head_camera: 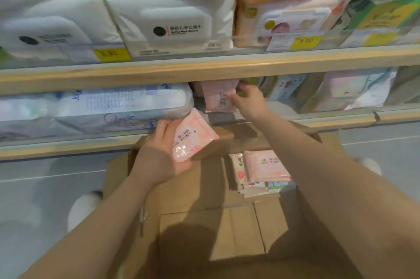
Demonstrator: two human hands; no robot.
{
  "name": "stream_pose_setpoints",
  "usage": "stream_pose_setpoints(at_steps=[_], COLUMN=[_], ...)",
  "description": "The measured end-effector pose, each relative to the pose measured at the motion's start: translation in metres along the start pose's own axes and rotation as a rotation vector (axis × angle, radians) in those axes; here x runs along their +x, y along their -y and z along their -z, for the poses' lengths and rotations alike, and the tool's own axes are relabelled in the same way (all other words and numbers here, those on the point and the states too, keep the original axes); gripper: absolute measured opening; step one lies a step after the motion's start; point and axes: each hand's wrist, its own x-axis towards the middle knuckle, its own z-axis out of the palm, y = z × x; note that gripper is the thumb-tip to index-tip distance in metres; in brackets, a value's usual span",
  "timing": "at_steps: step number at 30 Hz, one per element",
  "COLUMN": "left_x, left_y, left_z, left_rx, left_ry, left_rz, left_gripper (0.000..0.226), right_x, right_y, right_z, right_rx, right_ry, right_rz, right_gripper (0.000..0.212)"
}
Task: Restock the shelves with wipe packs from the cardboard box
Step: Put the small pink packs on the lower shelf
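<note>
Wooden-edged shelves [204,71] stand over grey floor [34,187]; each hand's grip clasps a pink wipe pack [193,135].

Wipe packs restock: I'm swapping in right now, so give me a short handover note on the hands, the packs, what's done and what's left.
Left hand: holds one pink wipe pack above the cardboard box, not yet shelved.
Right hand: pinches a second pink pack upright in the lower shelf slot.
Done: that second pack is nearly placed.
Left: release it, shelve the left hand's pack, then the remaining stack of packs in the box's far right corner.
</note>
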Motion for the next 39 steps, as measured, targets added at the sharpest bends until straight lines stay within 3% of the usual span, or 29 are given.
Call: stream_pose_setpoints(at_steps=[5, 12, 15, 17, 21, 26, 30, 34, 37, 39], left_x=[0.0, 0.002, -0.001, 0.0, 0.008, 0.007, 0.01, 0.015, 0.018, 0.016], left_y=[0.004, 0.005, 0.0, -0.007, -0.034, -0.072, -0.071, -0.079, -0.078, -0.068], left_z=[-0.002, -0.005, -0.004, -0.001, 0.003, 0.015, 0.014, 0.024, 0.028, 0.028], left_rx=[-0.025, -0.001, -0.011, -0.023, -0.122, -0.501, -0.762, -0.926, -0.871, -0.67], left_ry=[0.076, 0.072, 0.014, -0.009, 0.047, 0.012, 0.024, -0.04, -0.048, -0.048], left_rz=[0.054, 0.077, 0.07, 0.099, 0.216, 0.303, 0.363, 0.361, 0.3, 0.25], left_gripper=[0.083, 0.082, 0.075, 0.075, 0.085, 0.084, 0.032, 0.032, 0.027, 0.027], right_x=[0.039, 0.034, 0.005, -0.023, -0.07, -0.09, -0.098, -0.098, -0.095, -0.091], right_y=[-0.004, -0.004, 0.003, 0.01, 0.018, 0.024, 0.032, 0.025, 0.021, 0.021], right_z=[-0.041, -0.057, -0.04, -0.024, -0.001, 0.03, 0.048, 0.045, 0.039, 0.037], right_rx=[0.021, 0.031, 0.091, 0.104, 0.054, 0.236, 0.318, 0.177, 0.13, 0.14], right_ry=[0.001, 0.068, 0.092, 0.186, 0.406, 0.295, 0.236, 0.203, 0.15, 0.09], right_rz=[-0.085, -0.157, -0.101, -0.078, -0.041, -0.066, -0.021, 0.006, 0.038, 0.113], right_gripper=[0.012, 0.027, 0.035, 0.036, 0.016, 0.015, 0.03, 0.037, 0.019, 0.013])
